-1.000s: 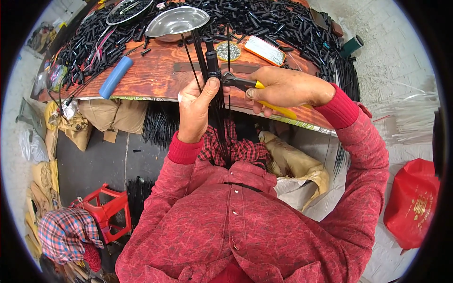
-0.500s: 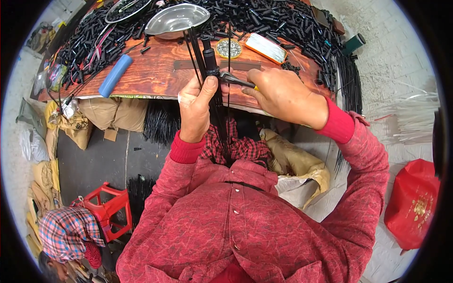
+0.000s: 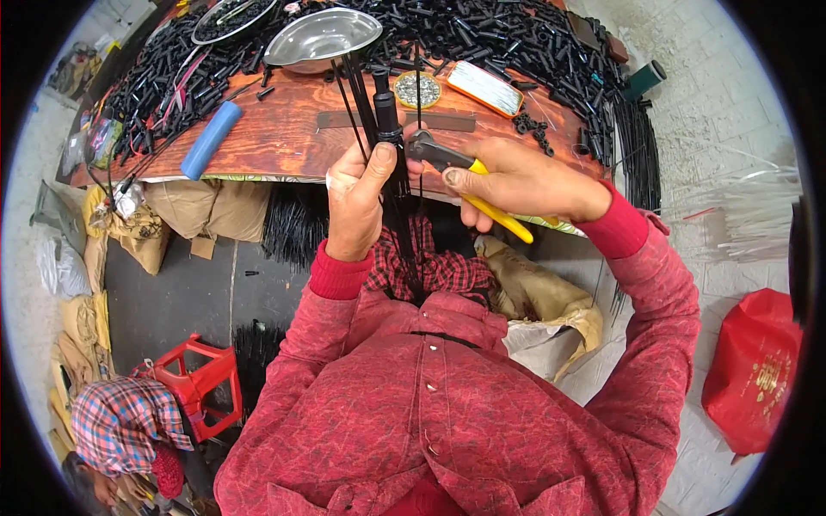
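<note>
In front of me stands a bundle of long thin black rods around a black tubular piece, which narrows at its top. My left hand is closed round it, thumb pressed just below a dark ringed collar. My right hand grips pincers with dark metal jaws and yellow handles. Their rounded head is right beside the collar; whether the jaws touch it I cannot tell. The thumb lies on the upper handle, and the lower handle sticks out below the fingers. One separate rod rises just behind the jaws.
On the reddish wooden table are a metal bowl, a dish of small metal pieces, an orange-rimmed tray, a blue cylinder and heaped black tubes. A person and red stool are at lower left.
My right hand has turned and opened its grip somewhat, so the yellow handles now show. The pincers' head has drawn slightly away from the collar. My left hand stays nearly still.
</note>
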{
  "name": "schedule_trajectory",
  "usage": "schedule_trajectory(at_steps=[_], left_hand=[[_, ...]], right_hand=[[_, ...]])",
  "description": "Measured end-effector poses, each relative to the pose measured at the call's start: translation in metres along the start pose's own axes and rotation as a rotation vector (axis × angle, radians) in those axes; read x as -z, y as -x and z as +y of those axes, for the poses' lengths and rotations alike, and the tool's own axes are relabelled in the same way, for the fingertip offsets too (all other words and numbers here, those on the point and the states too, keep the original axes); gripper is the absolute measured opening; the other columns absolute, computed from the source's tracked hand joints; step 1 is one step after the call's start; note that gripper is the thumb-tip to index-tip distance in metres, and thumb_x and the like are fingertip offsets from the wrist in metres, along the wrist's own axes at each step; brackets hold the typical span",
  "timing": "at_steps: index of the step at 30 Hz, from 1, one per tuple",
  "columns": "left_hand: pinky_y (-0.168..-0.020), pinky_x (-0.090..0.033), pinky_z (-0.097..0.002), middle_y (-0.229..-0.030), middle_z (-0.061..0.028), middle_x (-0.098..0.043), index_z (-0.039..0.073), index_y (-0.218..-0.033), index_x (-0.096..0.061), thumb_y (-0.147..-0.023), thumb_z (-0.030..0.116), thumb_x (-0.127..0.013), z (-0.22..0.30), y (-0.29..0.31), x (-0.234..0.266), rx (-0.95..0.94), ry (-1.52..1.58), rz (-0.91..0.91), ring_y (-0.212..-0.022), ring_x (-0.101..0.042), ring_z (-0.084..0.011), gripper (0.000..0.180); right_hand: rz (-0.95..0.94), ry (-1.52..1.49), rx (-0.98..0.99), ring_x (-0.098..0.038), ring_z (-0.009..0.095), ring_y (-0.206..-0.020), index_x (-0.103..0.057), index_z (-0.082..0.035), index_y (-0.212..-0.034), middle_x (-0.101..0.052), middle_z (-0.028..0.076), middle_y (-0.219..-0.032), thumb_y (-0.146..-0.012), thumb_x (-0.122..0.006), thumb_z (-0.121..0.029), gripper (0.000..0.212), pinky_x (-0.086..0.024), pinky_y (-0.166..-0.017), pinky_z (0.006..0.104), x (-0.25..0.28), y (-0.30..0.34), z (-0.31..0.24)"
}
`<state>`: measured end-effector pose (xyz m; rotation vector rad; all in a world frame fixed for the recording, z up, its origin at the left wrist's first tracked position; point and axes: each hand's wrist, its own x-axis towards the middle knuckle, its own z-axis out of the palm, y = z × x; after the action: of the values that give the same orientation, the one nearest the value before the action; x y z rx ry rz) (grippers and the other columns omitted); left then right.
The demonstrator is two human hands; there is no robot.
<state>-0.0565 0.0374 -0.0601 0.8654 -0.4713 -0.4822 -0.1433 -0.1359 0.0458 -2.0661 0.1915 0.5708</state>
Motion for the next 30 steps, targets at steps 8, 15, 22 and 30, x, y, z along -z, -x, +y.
schedule_trajectory(at_steps=[8,15,22,30], left_hand=[[-0.085,-0.051,-0.0291,-0.125,-0.0185,-0.063,-0.003,-0.135,-0.050,-0.101,0.023,-0.054,0.000,0.001,0.000,0.017,-0.055,-0.036,-0.090,-0.061,-0.0125,0.042],[-0.084,-0.051,-0.0284,-0.125,-0.0185,-0.062,-0.003,-0.135,-0.050,-0.102,0.023,-0.054,-0.005,0.000,0.003,-0.009,-0.089,-0.035,-0.088,-0.061,-0.0123,0.042],[-0.085,-0.051,-0.0291,-0.119,-0.0145,-0.065,-0.003,-0.131,-0.054,-0.101,0.022,-0.056,-0.003,0.000,0.000,-0.006,-0.053,-0.039,-0.092,-0.063,-0.0146,0.040],[-0.086,-0.053,-0.0297,-0.122,-0.0140,-0.064,-0.004,-0.134,-0.052,-0.098,0.016,-0.059,-0.004,0.000,-0.002,0.007,-0.019,-0.067,-0.100,-0.064,-0.0176,0.042]], right_hand=[[-0.222,-0.245,-0.221,-0.065,0.015,-0.058,-0.055,0.000,-0.100,-0.067,0.010,-0.074,-0.103,-0.049,-0.038,0.038,-0.053,-0.053,0.0259,0.013,0.005,-0.014],[-0.239,-0.195,-0.211,-0.067,0.018,-0.064,-0.059,0.003,-0.101,-0.068,0.012,-0.079,-0.103,-0.046,-0.037,0.042,-0.055,-0.055,0.0293,0.017,0.005,-0.017],[-0.263,-0.281,-0.201,-0.065,0.015,-0.060,-0.057,0.000,-0.100,-0.066,0.009,-0.074,-0.101,-0.051,-0.042,0.042,-0.054,-0.054,0.0262,0.020,0.005,-0.011],[-0.192,-0.092,-0.207,-0.066,0.014,-0.063,-0.055,0.002,-0.109,-0.068,0.011,-0.078,-0.104,-0.047,-0.033,0.036,-0.055,-0.058,0.0279,0.013,0.011,-0.010]])
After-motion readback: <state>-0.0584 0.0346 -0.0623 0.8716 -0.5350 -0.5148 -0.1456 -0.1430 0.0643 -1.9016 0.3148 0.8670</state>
